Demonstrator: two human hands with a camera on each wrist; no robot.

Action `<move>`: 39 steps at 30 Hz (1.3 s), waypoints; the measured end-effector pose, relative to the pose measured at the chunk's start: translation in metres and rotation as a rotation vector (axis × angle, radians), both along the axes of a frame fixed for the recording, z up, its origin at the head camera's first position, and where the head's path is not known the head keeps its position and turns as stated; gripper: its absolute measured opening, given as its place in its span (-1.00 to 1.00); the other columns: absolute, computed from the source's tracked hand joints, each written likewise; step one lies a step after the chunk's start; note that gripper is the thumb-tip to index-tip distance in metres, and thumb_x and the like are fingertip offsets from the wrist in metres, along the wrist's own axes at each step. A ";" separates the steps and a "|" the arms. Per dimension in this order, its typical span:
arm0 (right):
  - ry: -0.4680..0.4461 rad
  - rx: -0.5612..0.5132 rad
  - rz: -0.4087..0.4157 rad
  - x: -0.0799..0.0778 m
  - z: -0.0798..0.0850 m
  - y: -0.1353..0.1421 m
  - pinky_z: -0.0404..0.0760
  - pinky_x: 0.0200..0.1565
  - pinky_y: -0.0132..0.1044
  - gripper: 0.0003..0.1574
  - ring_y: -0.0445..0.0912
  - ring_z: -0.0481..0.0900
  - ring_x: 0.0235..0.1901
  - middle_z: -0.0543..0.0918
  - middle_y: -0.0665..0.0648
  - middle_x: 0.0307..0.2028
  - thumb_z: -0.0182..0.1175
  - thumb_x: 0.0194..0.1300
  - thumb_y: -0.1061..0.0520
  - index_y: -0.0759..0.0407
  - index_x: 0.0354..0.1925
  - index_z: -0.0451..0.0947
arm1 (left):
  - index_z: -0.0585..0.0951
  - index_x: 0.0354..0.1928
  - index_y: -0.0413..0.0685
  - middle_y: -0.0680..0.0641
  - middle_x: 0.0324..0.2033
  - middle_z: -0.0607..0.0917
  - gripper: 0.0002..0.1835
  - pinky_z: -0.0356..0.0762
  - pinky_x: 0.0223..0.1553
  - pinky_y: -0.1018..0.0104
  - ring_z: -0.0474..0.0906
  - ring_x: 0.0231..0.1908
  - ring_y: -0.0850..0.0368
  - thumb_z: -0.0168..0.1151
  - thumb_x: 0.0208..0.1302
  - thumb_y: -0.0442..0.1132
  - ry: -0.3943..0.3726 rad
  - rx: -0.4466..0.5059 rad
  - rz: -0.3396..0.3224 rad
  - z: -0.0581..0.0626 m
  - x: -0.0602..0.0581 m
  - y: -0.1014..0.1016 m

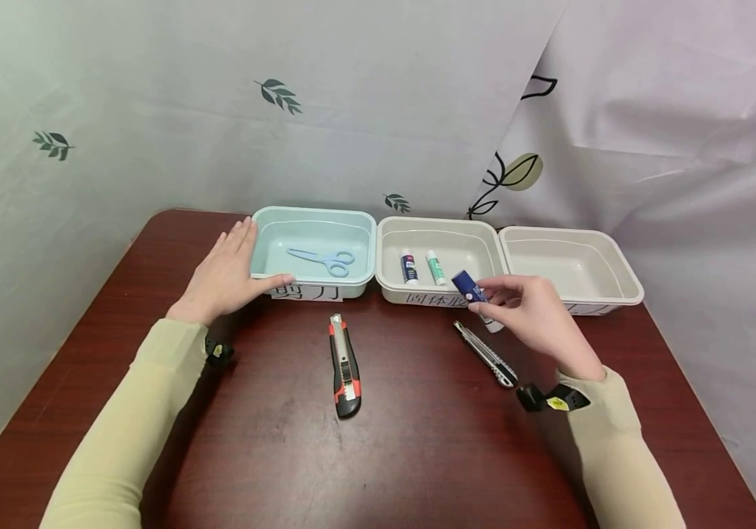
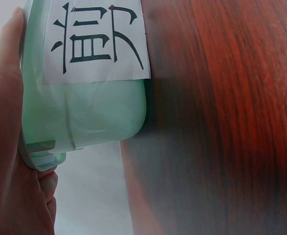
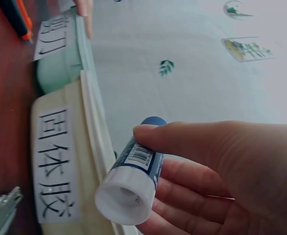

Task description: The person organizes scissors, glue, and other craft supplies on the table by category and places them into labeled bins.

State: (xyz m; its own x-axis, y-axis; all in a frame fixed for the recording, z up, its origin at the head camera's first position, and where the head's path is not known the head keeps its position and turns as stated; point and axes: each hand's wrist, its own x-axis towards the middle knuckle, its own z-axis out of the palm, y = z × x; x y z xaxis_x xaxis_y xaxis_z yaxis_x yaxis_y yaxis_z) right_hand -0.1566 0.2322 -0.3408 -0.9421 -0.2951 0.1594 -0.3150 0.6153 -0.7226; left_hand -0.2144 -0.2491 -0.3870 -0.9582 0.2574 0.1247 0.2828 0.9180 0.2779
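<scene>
While the left hand (image 1: 222, 273) rests on the teal bin (image 1: 318, 226) at left, its fingers lie straight along the left side and its thumb stretches over the near rim, touching rather than clenching. The right hand (image 1: 536, 312) pinches a blue glue stick (image 1: 466, 285) between thumb and fingers, the gap closed down to the tube's width; its other fingers bend loosely beneath. Held tilted, blue end far and white end near, the stick is at the near rim of the beige middle bin (image 1: 444, 232), towards its right corner. Inside that bin, a dark-blue glue stick (image 1: 408, 267) lies left of a green one (image 1: 436, 267). Blue scissors (image 1: 329, 261) lie in the teal bin. Nearer on the table, a red-and-black cutter (image 1: 345, 371) lies left, a silver cutter (image 1: 486, 355) right.
</scene>
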 end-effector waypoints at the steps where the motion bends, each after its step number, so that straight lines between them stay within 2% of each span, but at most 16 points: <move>1: 0.007 -0.008 -0.011 -0.001 0.001 0.000 0.71 -0.34 -0.41 -0.61 -0.07 0.74 -0.37 0.77 0.11 -0.35 0.51 0.20 0.20 0.31 -0.02 0.73 | -0.16 0.58 -0.35 -0.32 0.58 -0.11 0.32 -0.31 0.53 -0.04 -0.23 0.56 -0.20 0.11 0.21 0.55 0.001 -0.001 0.000 0.000 0.000 0.000; 10: 0.057 -0.059 -0.123 -0.022 0.012 0.003 0.62 -0.39 -0.47 -0.54 -0.20 0.71 -0.32 0.78 0.17 -0.23 0.50 0.23 0.06 0.23 0.05 0.74 | -0.14 0.58 -0.36 -0.33 0.57 -0.09 0.33 -0.29 0.53 -0.04 -0.21 0.56 -0.21 0.12 0.20 0.55 0.011 -0.003 0.002 -0.001 0.000 0.000; 15: 0.077 -0.089 -0.160 -0.037 0.018 0.002 0.61 -0.26 -0.50 -0.55 -0.25 0.70 -0.31 0.77 0.21 -0.16 0.50 0.24 0.07 0.27 0.03 0.74 | -0.15 0.58 -0.36 -0.34 0.57 -0.09 0.33 -0.30 0.53 -0.04 -0.22 0.56 -0.20 0.12 0.21 0.55 0.007 -0.005 0.001 0.000 0.000 0.000; 20: 0.057 -0.087 -0.205 -0.052 0.023 0.001 0.58 -0.26 -0.48 -0.53 -0.27 0.69 -0.33 0.77 0.21 -0.15 0.48 0.26 0.01 0.25 0.05 0.74 | -0.14 0.58 -0.37 -0.34 0.57 -0.08 0.33 -0.25 0.53 -0.07 -0.21 0.56 -0.19 0.12 0.21 0.55 0.010 -0.010 0.004 0.001 0.000 0.000; 29: 0.041 -0.091 -0.270 -0.073 0.016 0.000 0.59 -0.31 -0.54 -0.47 -0.38 0.64 -0.37 0.76 0.29 -0.18 0.44 0.29 0.05 0.32 0.12 0.69 | -0.13 0.58 -0.37 -0.34 0.57 -0.08 0.33 -0.25 0.53 -0.05 -0.19 0.55 -0.21 0.13 0.21 0.54 0.011 -0.004 0.001 0.002 0.001 0.000; 31: 0.021 -0.106 -0.278 -0.076 0.013 -0.001 0.63 -0.29 -0.53 -0.44 -0.34 0.68 -0.35 0.76 0.30 -0.15 0.43 0.30 0.04 0.32 0.16 0.66 | -0.13 0.58 -0.37 -0.34 0.57 -0.08 0.32 -0.25 0.53 -0.05 -0.19 0.56 -0.21 0.13 0.21 0.54 0.011 -0.003 0.001 0.002 0.001 0.000; 34: -0.001 -0.097 -0.298 -0.079 0.009 -0.001 0.66 -0.21 -0.47 -0.36 -0.18 0.75 -0.21 0.76 0.29 -0.08 0.42 0.31 -0.04 0.29 0.23 0.62 | -0.13 0.58 -0.38 -0.34 0.57 -0.08 0.33 -0.24 0.53 -0.06 -0.19 0.55 -0.21 0.13 0.20 0.55 0.011 -0.005 0.003 0.001 0.002 0.000; 39: -0.019 -0.067 -0.308 -0.078 0.006 -0.001 0.64 0.05 -0.22 -0.26 0.05 0.71 0.02 0.74 0.25 0.00 0.41 0.30 -0.15 0.26 0.28 0.59 | -0.14 0.58 -0.38 -0.35 0.57 -0.08 0.32 -0.26 0.53 -0.06 -0.19 0.55 -0.22 0.12 0.21 0.54 0.007 -0.004 0.002 0.002 0.001 0.001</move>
State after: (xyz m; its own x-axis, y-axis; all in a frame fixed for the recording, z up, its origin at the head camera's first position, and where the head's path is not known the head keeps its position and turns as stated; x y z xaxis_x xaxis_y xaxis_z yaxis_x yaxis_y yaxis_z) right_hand -0.2349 0.2310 -0.3351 -0.9885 0.0148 0.1505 -0.1077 0.6301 -0.7690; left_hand -0.2129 -0.2481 -0.3847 -0.9578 0.2558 0.1309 0.2828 0.9197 0.2725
